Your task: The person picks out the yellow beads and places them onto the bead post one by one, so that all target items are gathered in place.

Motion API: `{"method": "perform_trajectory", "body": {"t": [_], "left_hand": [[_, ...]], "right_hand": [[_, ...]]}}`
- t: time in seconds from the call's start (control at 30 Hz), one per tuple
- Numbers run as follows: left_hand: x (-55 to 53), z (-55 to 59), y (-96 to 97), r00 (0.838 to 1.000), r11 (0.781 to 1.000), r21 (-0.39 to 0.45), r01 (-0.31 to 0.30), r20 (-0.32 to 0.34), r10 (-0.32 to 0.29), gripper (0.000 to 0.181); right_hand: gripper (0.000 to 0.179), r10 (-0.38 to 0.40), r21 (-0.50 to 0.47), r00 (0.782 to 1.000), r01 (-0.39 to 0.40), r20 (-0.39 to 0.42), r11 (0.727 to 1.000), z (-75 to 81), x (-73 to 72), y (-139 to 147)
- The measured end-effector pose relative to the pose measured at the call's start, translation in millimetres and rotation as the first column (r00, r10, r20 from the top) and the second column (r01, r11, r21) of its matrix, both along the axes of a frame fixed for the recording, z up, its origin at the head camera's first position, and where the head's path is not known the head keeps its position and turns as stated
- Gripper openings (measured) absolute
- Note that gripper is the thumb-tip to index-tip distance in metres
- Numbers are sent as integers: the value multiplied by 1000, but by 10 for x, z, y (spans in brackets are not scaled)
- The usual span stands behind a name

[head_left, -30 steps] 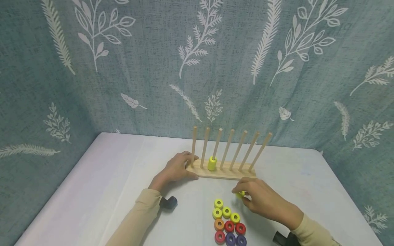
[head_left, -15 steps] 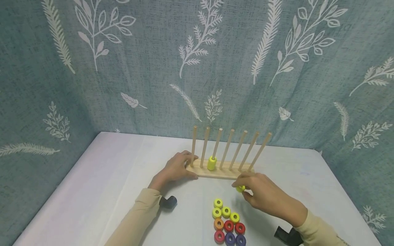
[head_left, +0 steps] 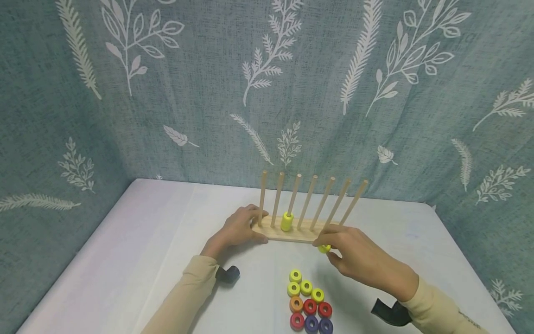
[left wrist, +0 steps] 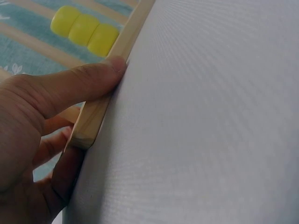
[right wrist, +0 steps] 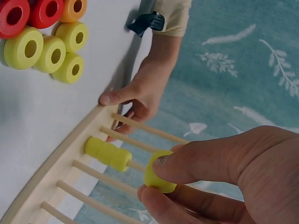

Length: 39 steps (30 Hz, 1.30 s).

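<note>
My left hand [head_left: 239,227] grips the left end of a wooden peg rack [head_left: 288,235], thumb along its front edge and fingers behind. Several upright dowels rise from the base. A stack of three yellow ring beads [right wrist: 107,154] sits low on the third peg from the left. Between thumb and fingers, my right hand [head_left: 359,255] pinches another yellow ring bead [right wrist: 152,175]. In the head view this hand overlaps the front right part of the rack, with the bead just before the base's front edge.
Loose yellow beads [head_left: 294,289], an orange bead [head_left: 291,308], red beads [head_left: 297,326] and purple beads [head_left: 306,327] lie grouped on the white table [head_left: 158,260] in front of the rack. A patterned teal curtain [head_left: 200,93] hangs behind and at both sides.
My right hand has moved up and away from me with the yellow bead, toward the rack. The left hand keeps its grip, and the rack stays in place.
</note>
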<state>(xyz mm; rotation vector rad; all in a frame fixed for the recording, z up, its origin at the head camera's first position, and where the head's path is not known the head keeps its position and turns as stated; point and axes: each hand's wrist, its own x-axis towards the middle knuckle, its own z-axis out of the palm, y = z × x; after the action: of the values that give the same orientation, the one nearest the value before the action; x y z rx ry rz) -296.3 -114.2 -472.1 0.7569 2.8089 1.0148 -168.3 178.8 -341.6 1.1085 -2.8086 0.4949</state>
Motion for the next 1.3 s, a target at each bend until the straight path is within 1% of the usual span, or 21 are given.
{"method": "perform_trajectory", "body": {"t": [0.17, 0.3, 0.47, 0.73, 0.9, 1.07, 1.3], "left_hand": [[3, 10, 5, 1000, 1000, 1, 1, -2, -1, 71], [5, 10, 5, 1000, 1000, 1, -3, -5, 3, 70], [3, 4, -7, 1000, 1000, -8, -2, -2, 2, 70], [-24, -26, -15, 1000, 1000, -12, 7, -3, -7, 71], [-25, -26, -16, 1000, 1000, -17, 8, -7, -8, 72], [-16, -20, -19, 1000, 1000, -15, 3, -7, -3, 72], [-20, -30, -20, 1000, 1000, -17, 3, -4, -3, 72]], "right_hand": [[36, 6, 1, 1000, -6, -13, 1000, 41, 3, -4], [37, 25, -15, 999, -26, -39, 1000, 92, 1, -6], [37, 35, -9, 997, -36, -62, 999, 156, -7, -20], [38, 57, -3, 995, -58, -82, 998, 226, -35, -78], [37, 62, 10, 995, -62, -83, 998, 279, -48, -120], [37, 85, 8, 993, -85, -82, 996, 327, -92, -157], [37, 94, 13, 989, -93, -112, 996, 420, -154, -199]]}}
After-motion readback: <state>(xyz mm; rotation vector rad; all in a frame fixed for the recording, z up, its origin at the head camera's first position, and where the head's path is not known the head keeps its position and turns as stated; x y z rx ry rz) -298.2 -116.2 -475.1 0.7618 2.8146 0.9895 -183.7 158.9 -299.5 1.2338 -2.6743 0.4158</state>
